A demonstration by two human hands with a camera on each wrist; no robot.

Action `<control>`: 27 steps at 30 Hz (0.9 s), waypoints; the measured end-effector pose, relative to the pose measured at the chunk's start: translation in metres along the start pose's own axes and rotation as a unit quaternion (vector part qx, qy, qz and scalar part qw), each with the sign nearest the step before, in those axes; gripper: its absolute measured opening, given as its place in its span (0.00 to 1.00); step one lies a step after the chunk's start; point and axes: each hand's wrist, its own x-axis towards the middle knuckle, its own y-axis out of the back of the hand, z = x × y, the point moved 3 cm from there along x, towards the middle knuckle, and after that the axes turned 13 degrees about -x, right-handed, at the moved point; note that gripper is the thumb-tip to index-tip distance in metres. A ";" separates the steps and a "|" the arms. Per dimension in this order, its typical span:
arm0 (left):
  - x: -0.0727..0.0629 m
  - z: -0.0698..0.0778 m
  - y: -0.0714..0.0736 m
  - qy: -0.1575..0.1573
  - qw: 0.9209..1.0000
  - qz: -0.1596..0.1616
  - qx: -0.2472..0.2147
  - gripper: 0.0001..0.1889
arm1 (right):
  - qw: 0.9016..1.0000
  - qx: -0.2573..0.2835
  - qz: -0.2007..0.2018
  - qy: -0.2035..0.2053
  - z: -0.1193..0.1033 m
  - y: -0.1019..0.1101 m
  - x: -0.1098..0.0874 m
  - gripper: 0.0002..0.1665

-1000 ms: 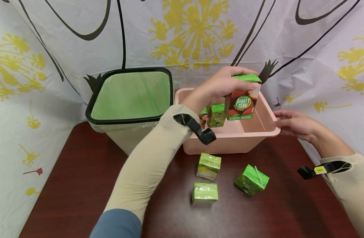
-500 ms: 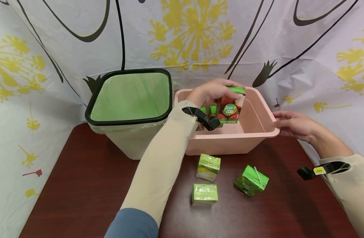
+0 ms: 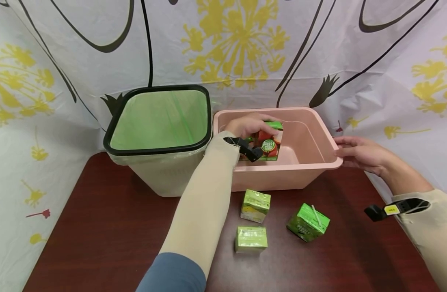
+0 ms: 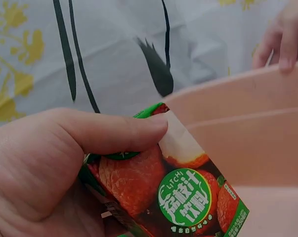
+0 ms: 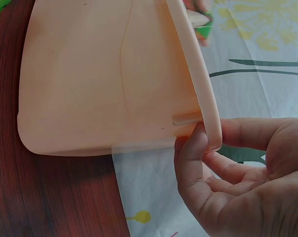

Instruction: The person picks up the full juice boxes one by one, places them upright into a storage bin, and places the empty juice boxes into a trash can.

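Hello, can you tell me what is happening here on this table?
A person's left hand grips a red and green juice carton and holds it low inside the pink tub. The right hand steadies the tub by its right rim, the thumb tucked under the edge. Three small green cartons lie on the dark wooden table in front of the tub. A bin with a green liner stands to the tub's left.

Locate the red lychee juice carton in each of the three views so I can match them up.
Head: the juice carton sits centre frame, inside the pink tub, gripped by the left hand.
Left wrist: carton fills the lower centre, with the thumb across its top.
Right wrist: only a green corner shows at the top edge, past the rim.
Shared landmark: the pink tub.
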 end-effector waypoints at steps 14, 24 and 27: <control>0.004 -0.034 0.012 0.043 0.998 0.042 -0.009 0.32 | 1.000 0.009 -0.003 0.001 -0.001 -0.003 0.000 0.24; 0.004 -0.031 0.014 0.024 0.989 0.029 0.146 0.31 | 1.000 0.016 -0.004 0.004 0.000 -0.001 0.000 0.24; 0.005 -0.032 0.013 0.025 0.986 0.020 0.163 0.32 | 1.000 0.012 0.001 0.001 0.000 0.001 0.000 0.24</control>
